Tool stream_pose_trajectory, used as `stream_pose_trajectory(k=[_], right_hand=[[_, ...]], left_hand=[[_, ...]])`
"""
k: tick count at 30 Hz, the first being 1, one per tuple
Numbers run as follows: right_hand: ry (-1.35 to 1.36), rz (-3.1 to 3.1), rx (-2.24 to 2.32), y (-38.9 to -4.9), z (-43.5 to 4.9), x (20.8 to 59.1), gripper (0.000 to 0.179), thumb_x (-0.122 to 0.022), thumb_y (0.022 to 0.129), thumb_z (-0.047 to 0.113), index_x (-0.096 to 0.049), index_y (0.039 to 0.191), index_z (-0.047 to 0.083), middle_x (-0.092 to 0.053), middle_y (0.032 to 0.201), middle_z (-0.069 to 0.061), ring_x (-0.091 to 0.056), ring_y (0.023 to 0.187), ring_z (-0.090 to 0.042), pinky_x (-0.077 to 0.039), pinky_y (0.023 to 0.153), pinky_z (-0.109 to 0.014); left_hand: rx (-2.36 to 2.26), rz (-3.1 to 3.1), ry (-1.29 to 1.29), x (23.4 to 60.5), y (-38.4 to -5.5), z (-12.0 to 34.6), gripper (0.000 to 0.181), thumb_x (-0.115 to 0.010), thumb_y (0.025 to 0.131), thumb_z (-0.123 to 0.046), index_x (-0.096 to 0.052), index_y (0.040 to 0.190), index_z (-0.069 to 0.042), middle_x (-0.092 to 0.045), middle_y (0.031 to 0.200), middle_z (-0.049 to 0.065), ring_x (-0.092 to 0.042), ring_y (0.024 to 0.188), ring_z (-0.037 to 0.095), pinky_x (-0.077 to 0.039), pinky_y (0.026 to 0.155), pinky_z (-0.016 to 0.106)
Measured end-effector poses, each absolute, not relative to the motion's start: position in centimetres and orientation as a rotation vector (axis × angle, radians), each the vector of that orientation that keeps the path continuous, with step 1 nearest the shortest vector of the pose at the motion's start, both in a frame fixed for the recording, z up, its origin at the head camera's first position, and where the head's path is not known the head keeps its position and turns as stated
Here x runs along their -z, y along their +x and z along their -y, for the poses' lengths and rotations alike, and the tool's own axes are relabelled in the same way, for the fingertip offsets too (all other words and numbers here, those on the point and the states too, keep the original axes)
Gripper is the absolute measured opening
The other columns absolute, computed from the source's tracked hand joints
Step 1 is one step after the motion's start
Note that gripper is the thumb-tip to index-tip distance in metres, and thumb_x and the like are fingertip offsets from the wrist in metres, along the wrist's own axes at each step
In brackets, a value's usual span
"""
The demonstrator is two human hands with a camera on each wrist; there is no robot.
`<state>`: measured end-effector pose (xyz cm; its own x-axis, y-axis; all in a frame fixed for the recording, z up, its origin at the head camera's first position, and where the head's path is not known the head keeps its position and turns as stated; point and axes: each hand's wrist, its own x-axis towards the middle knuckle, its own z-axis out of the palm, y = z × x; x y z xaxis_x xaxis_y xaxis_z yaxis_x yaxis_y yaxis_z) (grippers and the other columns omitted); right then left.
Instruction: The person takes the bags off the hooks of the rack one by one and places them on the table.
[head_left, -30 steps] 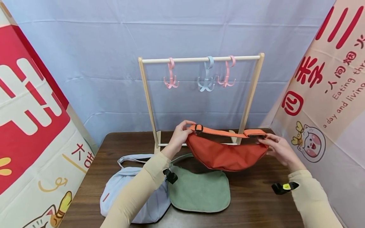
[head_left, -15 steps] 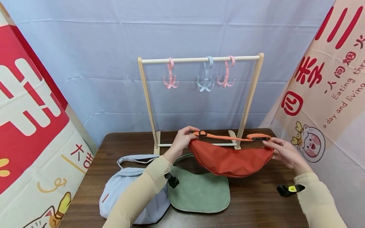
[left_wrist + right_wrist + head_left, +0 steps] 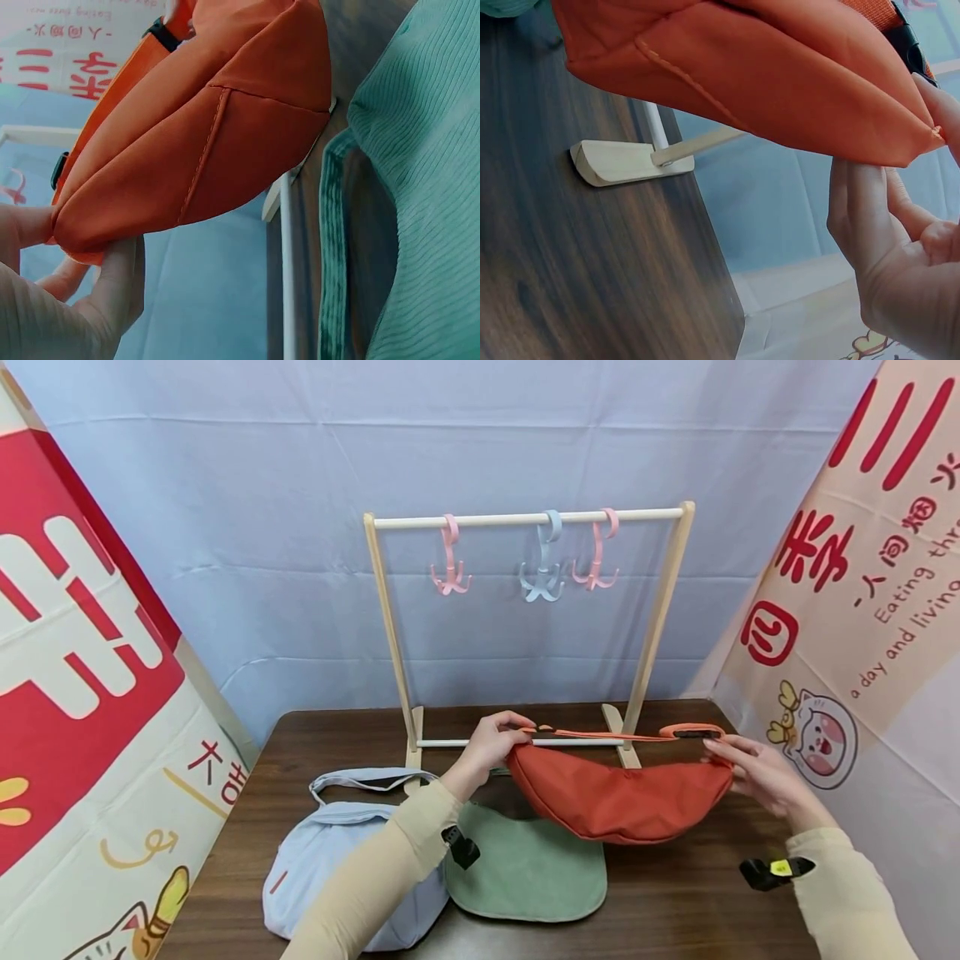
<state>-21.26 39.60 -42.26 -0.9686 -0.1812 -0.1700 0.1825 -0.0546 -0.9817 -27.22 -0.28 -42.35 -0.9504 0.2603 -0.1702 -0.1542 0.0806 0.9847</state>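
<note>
An orange-red crescent-shaped waist bag (image 3: 622, 797) with an orange strap (image 3: 600, 734) hangs between both hands above the table. My left hand (image 3: 491, 745) pinches its left end, where a black slider sits on the strap. At the bag's right end my right hand (image 3: 765, 777) grips the corner beside a black buckle (image 3: 697, 735). In the left wrist view, thumb and fingers close round the tip of the bag (image 3: 195, 142). The right wrist view has fingers under the other tip of the bag (image 3: 780, 82). Below lies a green bag (image 3: 528, 868), partly covered.
A light blue bag (image 3: 337, 860) lies at the left of the brown wooden table (image 3: 675, 893), partly behind the left forearm. Behind the hands stands a rack (image 3: 660, 602); from its bar hang a pink hook (image 3: 450, 564), a blue hook (image 3: 542, 568) and another pink hook (image 3: 596, 560).
Both hands have moved down, toward the person and to the right, with the waist bag between them. Its strap now lies flatter. The rack, hooks and other bags stay put.
</note>
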Motion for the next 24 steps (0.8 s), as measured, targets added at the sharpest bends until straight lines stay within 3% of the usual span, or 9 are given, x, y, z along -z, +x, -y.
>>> stream_pose_trajectory(k=[6,15,24], right_hand=[[0.100,-2.027,2.057,-21.2,-40.0,42.6,0.011,-0.049,0.099,0.022,-0.059,0.097,0.026,-0.070,0.089,0.011,-0.067,0.079,-0.004,-0.057,0.067,-0.026],[0.148,-2.127,1.983,-20.7,-40.6,43.2,0.009,-0.051,0.098,0.029,-0.060,0.097,0.030,-0.068,0.088,0.013,-0.065,0.076,-0.003,-0.057,0.065,-0.027],[0.208,-2.114,1.981,-20.2,-41.2,44.0,0.009,-0.052,0.098,0.031,-0.060,0.098,0.025,-0.066,0.086,0.011,-0.064,0.073,-0.005,-0.057,0.063,-0.029]], left_hand=[[-1.960,-2.021,0.086,42.9,-26.9,-0.3,0.022,-0.062,0.086,-0.006,-0.069,0.107,-0.009,-0.068,0.097,0.012,-0.061,0.067,0.012,-0.052,0.052,0.030],[-1.957,-1.998,0.060,43.7,-26.2,-1.0,0.024,-0.063,0.085,-0.007,-0.068,0.108,-0.007,-0.069,0.097,0.010,-0.058,0.062,0.011,-0.052,0.051,0.031],[-1.938,-1.964,0.062,44.5,-25.5,-1.6,0.016,-0.063,0.088,-0.010,-0.069,0.102,-0.011,-0.066,0.104,0.011,-0.061,0.071,0.013,-0.054,0.054,0.031]])
